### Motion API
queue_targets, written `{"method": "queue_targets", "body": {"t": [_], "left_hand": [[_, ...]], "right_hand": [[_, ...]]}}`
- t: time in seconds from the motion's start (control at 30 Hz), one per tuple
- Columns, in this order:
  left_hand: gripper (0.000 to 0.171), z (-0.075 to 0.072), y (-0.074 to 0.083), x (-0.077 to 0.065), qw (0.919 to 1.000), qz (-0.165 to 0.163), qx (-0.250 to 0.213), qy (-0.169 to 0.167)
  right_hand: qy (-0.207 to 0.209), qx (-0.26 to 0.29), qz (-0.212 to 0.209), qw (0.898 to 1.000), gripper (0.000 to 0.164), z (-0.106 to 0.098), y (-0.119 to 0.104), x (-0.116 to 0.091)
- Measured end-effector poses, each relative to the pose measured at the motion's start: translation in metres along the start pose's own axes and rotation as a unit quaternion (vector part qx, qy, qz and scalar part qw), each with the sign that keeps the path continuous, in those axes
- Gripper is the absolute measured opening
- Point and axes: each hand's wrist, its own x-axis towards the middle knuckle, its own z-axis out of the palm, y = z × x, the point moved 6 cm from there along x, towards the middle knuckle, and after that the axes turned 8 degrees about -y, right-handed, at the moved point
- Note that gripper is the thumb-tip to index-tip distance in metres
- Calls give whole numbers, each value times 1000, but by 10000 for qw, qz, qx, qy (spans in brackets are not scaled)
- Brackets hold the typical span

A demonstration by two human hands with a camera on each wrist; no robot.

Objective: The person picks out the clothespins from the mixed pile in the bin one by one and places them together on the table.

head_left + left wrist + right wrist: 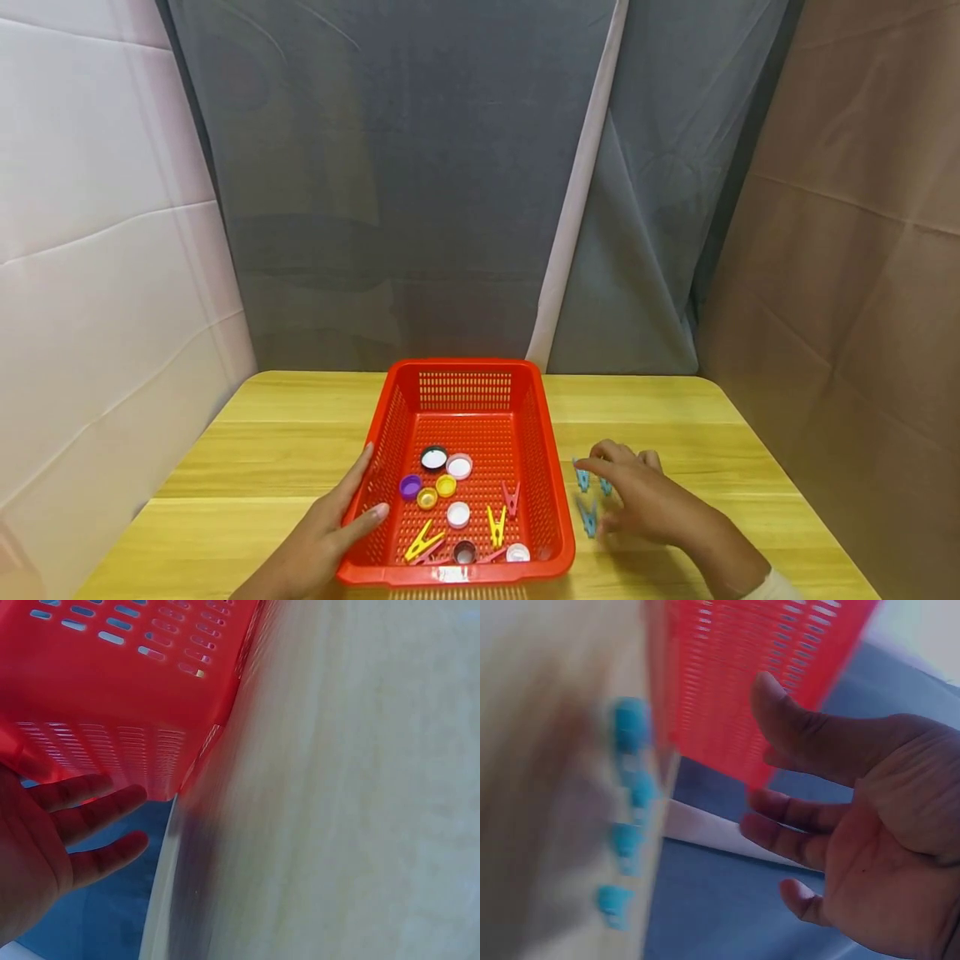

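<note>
A red plastic basket stands on the wooden table. My left hand holds its left rim, the thumb over the edge and the fingers along the outer wall; in the left wrist view several fingers stretch out straight. To the right of the basket lie several blue clothespins. Over them is my right hand, which partly hides them in the head view. In the right wrist view its fingers are loosely bent, spread and hold nothing, apart from the blurred clothespins.
Inside the basket lie several bottle caps, among them a purple cap and a white cap, plus yellow clothespins and pink clothespins. Grey curtain hangs behind the table, with cloth walls on both sides.
</note>
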Motion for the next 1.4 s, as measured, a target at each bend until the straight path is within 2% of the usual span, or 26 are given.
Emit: {"method": "queue_targets", "body": {"t": [0.1, 0.3, 0.47, 0.6, 0.87, 1.2, 1.4], "left_hand": [[90, 0, 0, 1, 10000, -35, 24, 18], [91, 0, -4, 1, 9999, -133, -7, 33], [89, 0, -3, 1, 10000, -48, 22, 38], [90, 0, -3, 0, 10000, -21, 20, 17], [89, 0, 0, 0, 10000, -19, 53, 34], [89, -1, 2, -1, 9999, -31, 133, 47], [89, 0, 1, 0, 10000, -42, 55, -2]], "right_hand": [[35, 18, -133, 9999, 71, -15, -8, -2], [333, -224, -816, 9959, 52, -36, -28, 2], [470, -78, -1069, 9931, 39, -41, -50, 11], [491, 161, -1169, 9918, 38, -39, -67, 21], [-76, 686, -946, 9931, 38, -25, -90, 46], [-887, 207, -1199, 9886, 42, -1, -119, 70], [-1190, 82, -1071, 9871, 46, 13, -125, 80]]}}
